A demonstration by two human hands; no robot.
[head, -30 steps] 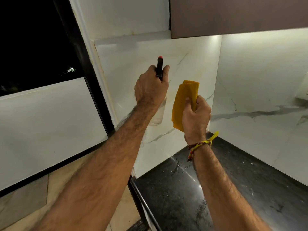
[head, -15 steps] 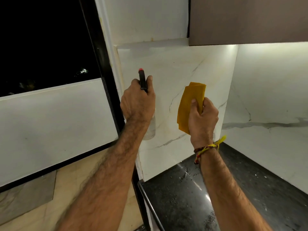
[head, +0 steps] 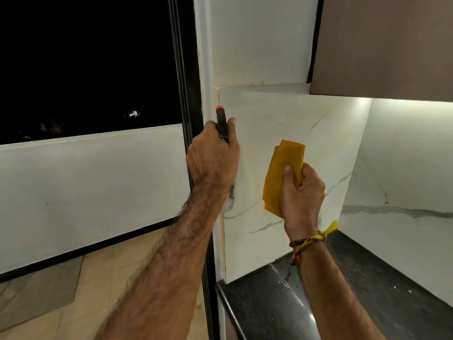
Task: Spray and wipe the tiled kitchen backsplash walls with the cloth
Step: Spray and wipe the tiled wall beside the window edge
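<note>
Dark window (head: 85, 65) at left. Left hand (head: 212, 163) raised, fingers wrapped round clear spray bottle (head: 222, 123), red-tipped nozzle up, near white marble backsplash (head: 282, 114). Right hand (head: 302, 192) pinches folded yellow cloth (head: 282, 168) beside the tile, above wet black countertop (head: 269, 303).

A: What does the left arm show?
B: The left forearm extends forward and upward, back of the wrist toward the camera. The left hand (head: 212, 160) is raised, fingers curled in a grip, the index finger reaching higher than the others.

A: And the right arm?
B: The right forearm rises from the lower right, a braided thread band (head: 309, 241) round the wrist. The right hand (head: 302, 191) sits lower than the left, thumb (head: 288, 173) pressed flat, fingers folded in a pinch.
</note>
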